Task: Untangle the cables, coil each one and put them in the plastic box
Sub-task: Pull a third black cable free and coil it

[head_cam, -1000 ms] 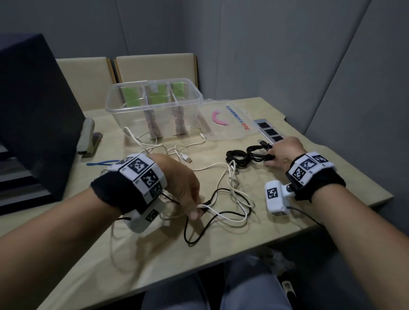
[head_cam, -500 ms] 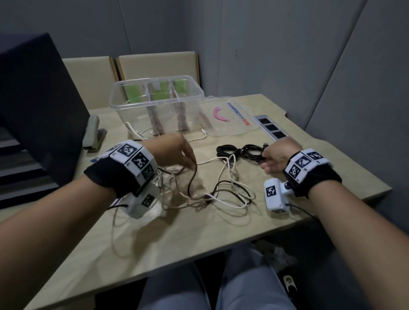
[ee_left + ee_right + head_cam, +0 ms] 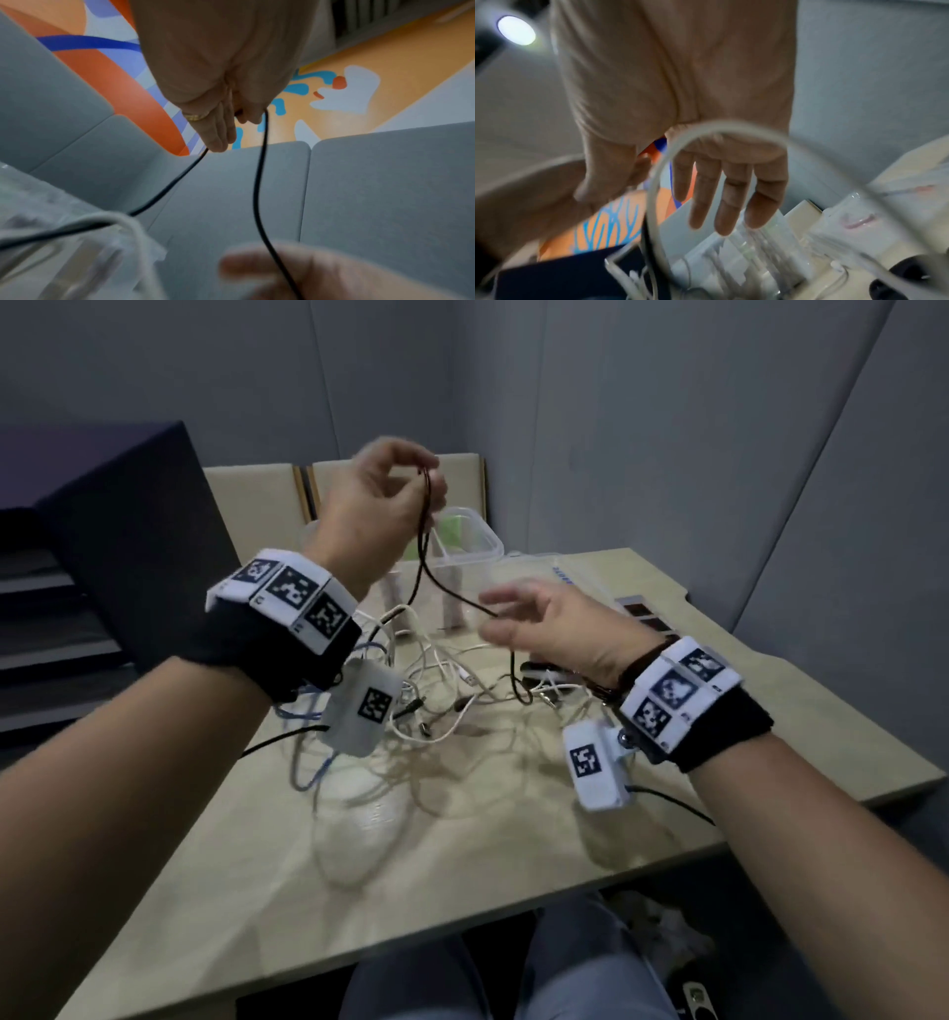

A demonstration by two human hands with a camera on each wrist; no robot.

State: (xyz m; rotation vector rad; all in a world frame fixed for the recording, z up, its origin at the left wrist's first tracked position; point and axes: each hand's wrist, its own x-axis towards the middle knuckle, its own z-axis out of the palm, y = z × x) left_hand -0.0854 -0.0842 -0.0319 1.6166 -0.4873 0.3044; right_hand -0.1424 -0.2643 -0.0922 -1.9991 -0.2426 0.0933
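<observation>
My left hand point(image 3: 377, 505) pinches the black cable point(image 3: 436, 582) aloft above the table point(image 3: 513, 839); my right hand point(image 3: 544, 624) hangs open beside it. Pulling higher could cinch the white cables point(image 3: 436, 660) into 1 knot.

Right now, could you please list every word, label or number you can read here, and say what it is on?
Clear lid lying on the table: a line of blue print, too blurred to read.
Left wristband: black-and-white square code markers, no letters.
Right wristband: the same kind of markers, blurred.
No other text is readable.
</observation>
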